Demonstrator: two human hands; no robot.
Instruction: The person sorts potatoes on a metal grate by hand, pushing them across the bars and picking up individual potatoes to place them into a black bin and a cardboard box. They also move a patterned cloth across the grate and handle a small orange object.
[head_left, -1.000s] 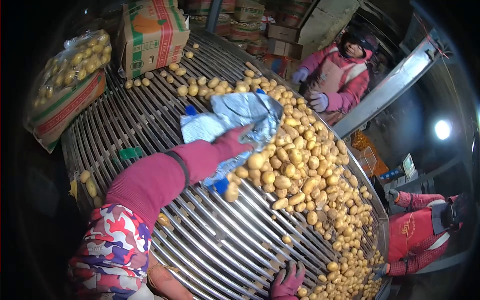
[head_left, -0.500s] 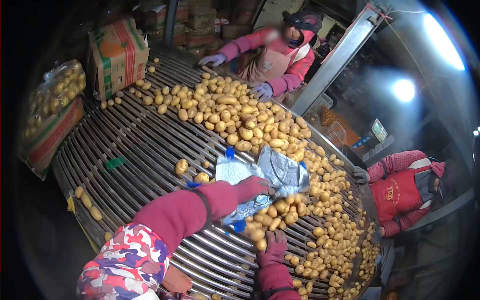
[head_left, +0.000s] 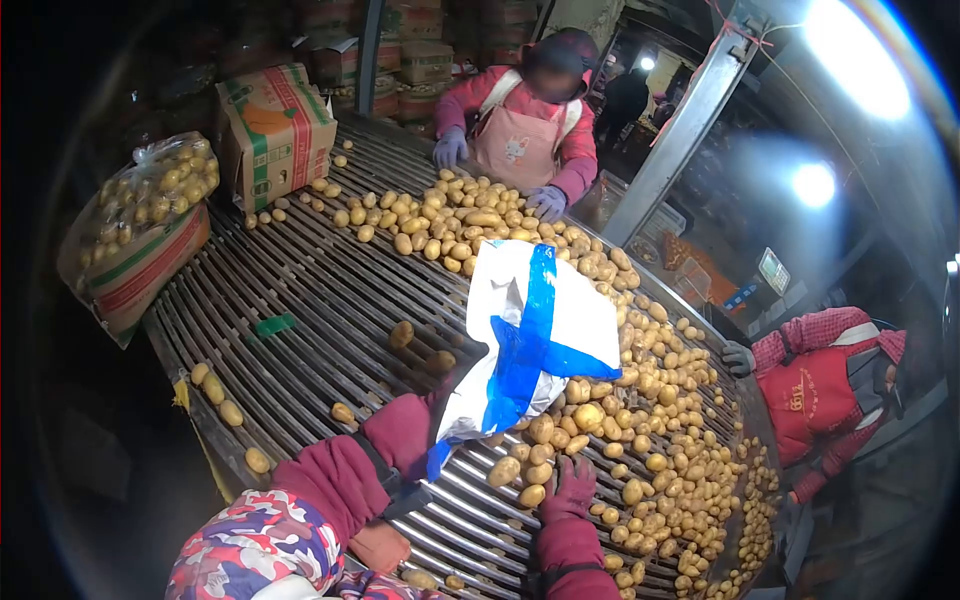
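A white and blue plastic bag (head_left: 525, 340) stands raised and creased over the slatted metal rack (head_left: 290, 350). My left arm (head_left: 350, 470), in a maroon sleeve, reaches behind it. The bag hides my left hand, but it is lifted at the end of that arm and appears held there. My right hand (head_left: 570, 485), in a dark reddish glove, lies against the near edge of the potatoes (head_left: 660, 465). Its fingers point forward, apart, touching potatoes and gripping none. A few loose potatoes (head_left: 402, 335) lie left of the bag.
A cardboard box (head_left: 275, 135) and a bag of potatoes (head_left: 165, 190) on another box stand at the left edge. Across the rack, a co-worker in a pink apron (head_left: 510, 150) has both hands near potatoes. Another in a red apron (head_left: 810, 395) stands right. A metal post (head_left: 690, 120) rises behind.
The bag has gone from lying silver side up to standing with its white and blue side showing, covering my left hand. My right hand stays by the potatoes. The view has shifted slightly.
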